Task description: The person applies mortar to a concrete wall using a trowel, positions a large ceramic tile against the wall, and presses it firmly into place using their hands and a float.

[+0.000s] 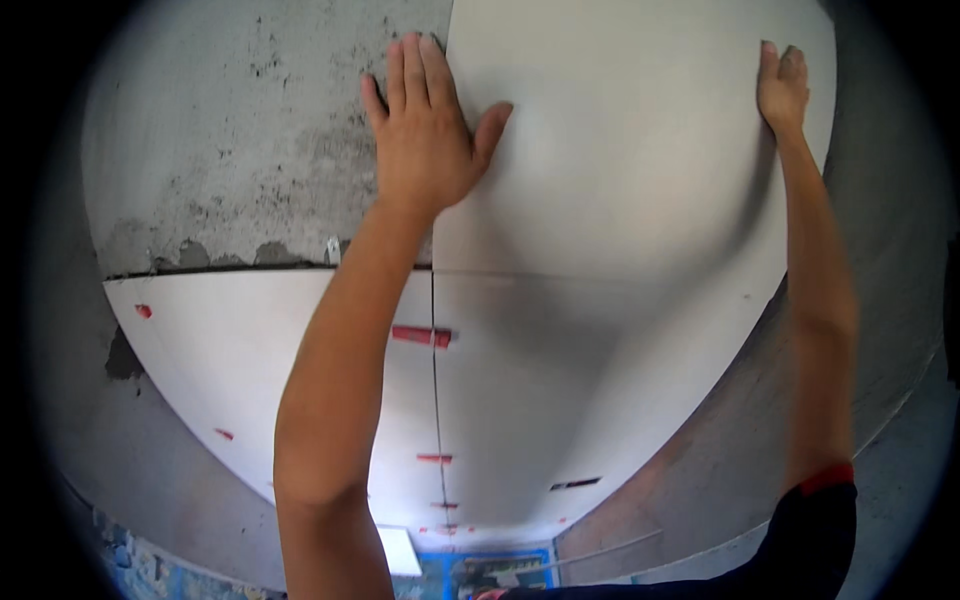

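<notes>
A large white tile (620,170) covers the upper right of the wall, beside bare grey mortar (230,130). My left hand (430,130) lies flat with fingers spread across the tile's left edge, reaching over the mortar. My right hand (785,95) rests on the same tile near its right edge, fingers pointing up and slightly bent. Below are two more white tiles (240,360), parted by a vertical joint, with red spacers (422,335) along it and elsewhere on their faces.
Grey side walls (870,260) flank the tiled surface. At the bottom are blue-edged floor covering (540,555), a small white panel (398,550) and a pale pipe or bar (620,542). Scuffed blue material (130,555) shows at the lower left.
</notes>
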The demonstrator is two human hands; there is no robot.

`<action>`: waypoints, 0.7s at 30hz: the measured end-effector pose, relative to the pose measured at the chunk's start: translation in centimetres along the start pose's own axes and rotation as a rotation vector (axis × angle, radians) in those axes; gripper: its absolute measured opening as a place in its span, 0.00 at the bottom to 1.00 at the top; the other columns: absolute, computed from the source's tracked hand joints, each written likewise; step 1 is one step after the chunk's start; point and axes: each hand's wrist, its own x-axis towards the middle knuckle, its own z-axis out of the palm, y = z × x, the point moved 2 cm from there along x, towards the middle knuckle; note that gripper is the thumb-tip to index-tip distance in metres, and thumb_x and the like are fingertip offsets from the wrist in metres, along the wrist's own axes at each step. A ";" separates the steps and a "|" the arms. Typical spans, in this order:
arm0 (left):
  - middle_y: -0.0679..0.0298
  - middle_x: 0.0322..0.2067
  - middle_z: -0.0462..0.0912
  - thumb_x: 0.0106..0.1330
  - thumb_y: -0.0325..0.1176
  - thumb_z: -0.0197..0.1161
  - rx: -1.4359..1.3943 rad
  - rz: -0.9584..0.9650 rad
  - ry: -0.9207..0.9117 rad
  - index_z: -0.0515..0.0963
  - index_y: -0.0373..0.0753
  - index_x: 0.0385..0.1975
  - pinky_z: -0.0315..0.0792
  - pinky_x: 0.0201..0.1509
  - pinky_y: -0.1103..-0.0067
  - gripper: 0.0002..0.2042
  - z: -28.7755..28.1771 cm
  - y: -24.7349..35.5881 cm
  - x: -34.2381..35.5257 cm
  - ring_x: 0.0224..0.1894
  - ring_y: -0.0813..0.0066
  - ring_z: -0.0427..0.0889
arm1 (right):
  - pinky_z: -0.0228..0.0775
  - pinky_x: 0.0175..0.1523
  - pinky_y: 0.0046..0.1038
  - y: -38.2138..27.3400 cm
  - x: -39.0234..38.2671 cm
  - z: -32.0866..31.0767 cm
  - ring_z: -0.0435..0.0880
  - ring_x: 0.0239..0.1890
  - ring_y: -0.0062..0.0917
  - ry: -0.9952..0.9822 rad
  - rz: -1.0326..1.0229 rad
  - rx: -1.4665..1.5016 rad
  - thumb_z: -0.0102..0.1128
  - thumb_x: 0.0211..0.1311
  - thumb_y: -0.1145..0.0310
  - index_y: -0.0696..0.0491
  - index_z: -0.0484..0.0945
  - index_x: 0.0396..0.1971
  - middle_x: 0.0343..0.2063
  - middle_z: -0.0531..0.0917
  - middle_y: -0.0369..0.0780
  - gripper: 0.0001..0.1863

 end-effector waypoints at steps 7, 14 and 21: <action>0.47 0.67 0.53 0.64 0.53 0.55 0.035 0.184 0.056 0.53 0.33 0.66 0.44 0.68 0.49 0.38 -0.1 3.0 -1.4 0.69 0.48 0.50 | 0.42 0.70 0.44 1.6 -16.7 -2.7 0.53 0.68 0.47 0.066 -0.102 0.027 0.44 0.68 0.52 0.68 0.57 0.62 0.64 0.59 0.57 0.35; 0.54 0.69 0.51 0.67 0.49 0.53 0.005 0.267 0.003 0.50 0.37 0.68 0.45 0.70 0.55 0.35 -0.8 4.7 -1.6 0.71 0.55 0.48 | 0.37 0.68 0.55 -9.0 -29.5 -7.5 0.43 0.71 0.50 -0.236 -0.127 0.125 0.54 0.61 0.49 0.64 0.44 0.67 0.68 0.46 0.56 0.46; 0.49 0.67 0.53 0.69 0.47 0.50 0.002 0.418 0.056 0.52 0.34 0.67 0.47 0.69 0.57 0.32 -0.6 4.6 -1.3 0.70 0.51 0.51 | 0.34 0.69 0.52 -9.7 -33.4 -8.1 0.40 0.72 0.47 -0.286 0.059 0.232 0.52 0.61 0.45 0.61 0.44 0.68 0.69 0.45 0.52 0.47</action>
